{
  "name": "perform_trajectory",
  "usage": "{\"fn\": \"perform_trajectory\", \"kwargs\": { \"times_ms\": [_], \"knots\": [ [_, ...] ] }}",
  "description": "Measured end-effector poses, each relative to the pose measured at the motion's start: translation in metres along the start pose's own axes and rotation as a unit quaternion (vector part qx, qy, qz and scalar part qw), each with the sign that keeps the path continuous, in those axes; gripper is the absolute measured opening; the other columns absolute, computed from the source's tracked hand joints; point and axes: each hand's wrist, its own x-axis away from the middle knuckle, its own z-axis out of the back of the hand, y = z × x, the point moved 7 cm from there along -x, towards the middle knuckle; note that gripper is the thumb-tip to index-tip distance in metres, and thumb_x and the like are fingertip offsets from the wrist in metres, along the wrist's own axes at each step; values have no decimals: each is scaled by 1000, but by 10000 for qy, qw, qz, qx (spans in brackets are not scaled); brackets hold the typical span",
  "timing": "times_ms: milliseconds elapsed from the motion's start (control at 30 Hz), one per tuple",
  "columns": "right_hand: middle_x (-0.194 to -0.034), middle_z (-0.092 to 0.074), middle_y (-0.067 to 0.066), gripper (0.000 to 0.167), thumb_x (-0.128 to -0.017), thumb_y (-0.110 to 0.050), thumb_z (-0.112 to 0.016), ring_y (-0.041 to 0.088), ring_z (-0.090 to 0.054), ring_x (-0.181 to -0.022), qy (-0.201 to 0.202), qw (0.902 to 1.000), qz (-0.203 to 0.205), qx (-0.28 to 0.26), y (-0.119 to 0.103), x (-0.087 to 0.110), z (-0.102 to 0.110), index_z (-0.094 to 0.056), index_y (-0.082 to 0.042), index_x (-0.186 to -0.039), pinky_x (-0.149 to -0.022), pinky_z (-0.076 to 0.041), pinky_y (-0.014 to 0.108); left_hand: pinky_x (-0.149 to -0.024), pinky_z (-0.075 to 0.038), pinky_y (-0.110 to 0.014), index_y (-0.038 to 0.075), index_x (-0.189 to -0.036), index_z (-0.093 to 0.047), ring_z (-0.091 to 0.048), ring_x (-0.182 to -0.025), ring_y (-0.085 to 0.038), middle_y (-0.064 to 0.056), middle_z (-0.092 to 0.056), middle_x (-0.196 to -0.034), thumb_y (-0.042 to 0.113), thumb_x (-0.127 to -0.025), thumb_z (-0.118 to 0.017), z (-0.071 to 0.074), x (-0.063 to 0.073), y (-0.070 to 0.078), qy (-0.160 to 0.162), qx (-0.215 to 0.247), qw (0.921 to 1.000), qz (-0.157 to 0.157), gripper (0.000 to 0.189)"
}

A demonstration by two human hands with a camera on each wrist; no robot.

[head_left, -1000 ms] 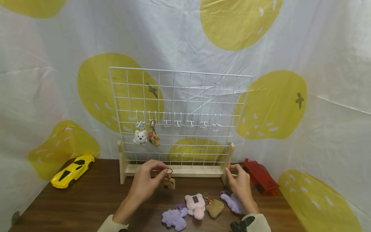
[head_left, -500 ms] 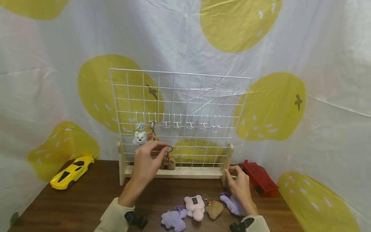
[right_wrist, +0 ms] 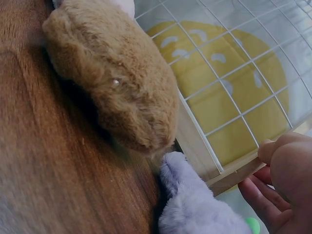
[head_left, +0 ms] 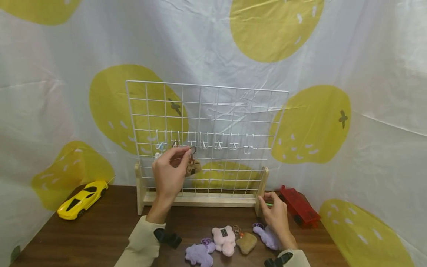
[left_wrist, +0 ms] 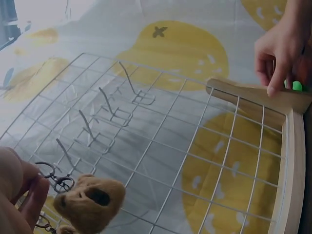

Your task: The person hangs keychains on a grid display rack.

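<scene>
My left hand [head_left: 170, 174] pinches the metal ring of a brown plush keychain [head_left: 193, 168], raised in front of the wire grid just below the row of white hooks [head_left: 218, 144]. In the left wrist view the plush [left_wrist: 92, 202] dangles close to the nearest hook. My right hand [head_left: 276, 213] grips the right wooden post [head_left: 264, 180] of the grid stand, thumb on one side and fingers on the other. Behind my left hand, a white plush bear [head_left: 157, 155] is mostly hidden on the leftmost hook; beside it a keychain ring [head_left: 175, 144] hangs.
Several plush keychains lie on the table front: a purple one [head_left: 199, 255], a pink one [head_left: 224, 239], a brown one [head_left: 247, 243] and another purple one [head_left: 268, 237]. A yellow toy car [head_left: 83, 199] stands left, a red toy car [head_left: 299, 205] right.
My left hand has lifted the brown plush keychain from near the table up to just below the hooks, now covering the hung keychains. My right hand stays on the post.
</scene>
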Motion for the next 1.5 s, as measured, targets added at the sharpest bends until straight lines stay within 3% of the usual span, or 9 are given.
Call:
{"fn": "perform_trajectory", "kwargs": {
  "times_ms": [233, 433, 533, 667, 767, 900, 1033, 1200, 1500],
  "knots": [
    [-101, -82, 20, 15, -97, -8, -82, 38, -81, -93, 27, 10000, -15, 52, 1, 0, 1, -74, 1, -105, -76, -68, 51, -82, -66, -23, 2, -108, -82, -82, -87, -32, -16, -83, -101, 9, -97, -82, -4, 3, -14, 338, 772, 9947, 590, 13],
    [-101, -82, 19, 15, -97, -9, -82, 38, -81, -93, 24, 9999, -25, 109, 3, 1, 0, -74, 1, -105, -75, -68, 47, -80, -68, -28, 2, -108, -81, -81, -84, -26, -19, -82, -102, 6, -95, -83, -9, 8, -27, 618, 1334, 9822, 1169, 14],
    [-101, -82, 19, 15, -97, -9, -82, 37, -81, -94, 12, 9999, -65, 121, 5, 1, 1, -74, 0, -105, -74, -68, 41, -78, -68, -31, -1, -108, -81, -82, -83, -19, -22, -82, -102, 4, -95, -83, -12, 9, -32, 822, 1622, 9730, 1424, 14],
    [-101, -82, 18, 15, -97, -9, -82, 37, -81, -95, 12, 9999, -93, 115, 5, 1, 1, -74, 0, -105, -74, -68, 37, -82, -68, -34, -6, -109, -78, -83, -85, -17, -29, -79, -104, 2, -95, -82, -18, 11, -36, 1032, 2229, 9531, 1768, 17],
    [-101, -82, 19, 15, -97, -10, -82, 37, -81, -95, 0, 9999, -78, 132, 4, 1, 1, -74, 0, -105, -74, -68, 39, -85, -68, -35, -8, -111, -77, -83, -86, -18, -30, -78, -104, 1, -96, -81, -22, 12, -38, 1139, 2587, 9380, 2007, 18],
    [-101, -82, 19, 15, -97, -10, -82, 38, -81, -94, -11, 9999, -62, 130, 3, 1, 1, -74, 0, -105, -75, -68, 46, -86, -68, -34, -10, -113, -76, -83, -87, -18, -25, -78, -102, 0, -96, -80, -24, 13, -40, 1203, 2748, 9282, 2203, 20],
    [-101, -82, 20, 15, -97, -9, -82, 38, -81, -94, -10, 10000, -45, 70, 3, 0, 0, -74, 1, -105, -77, -68, 52, -87, -67, -33, -10, -114, -76, -83, -88, -19, -26, -78, -104, 0, -97, -79, -26, 13, -42, 1204, 2800, 9240, 2308, 20],
    [-101, -82, 20, 16, -97, -9, -82, 39, -80, -94, 13, 10000, -4, 89, 2, 0, 0, -73, 1, -105, -77, -67, 55, -88, -67, -33, -8, -117, -76, -83, -94, -22, -29, -78, -110, 1, -98, -79, -27, 14, -46, 1156, 2669, 9251, 2441, 21],
    [-101, -82, 19, 15, -97, -9, -82, 38, -80, -94, 12, 10000, -54, 70, 3, -1, 0, -74, 1, -105, -77, -67, 53, -93, -66, -29, -2, -124, -75, -81, -108, -28, -26, -78, -120, 5, -101, -76, -22, 19, -43, 981, 2230, 9405, 2370, 24]
  ]
}}
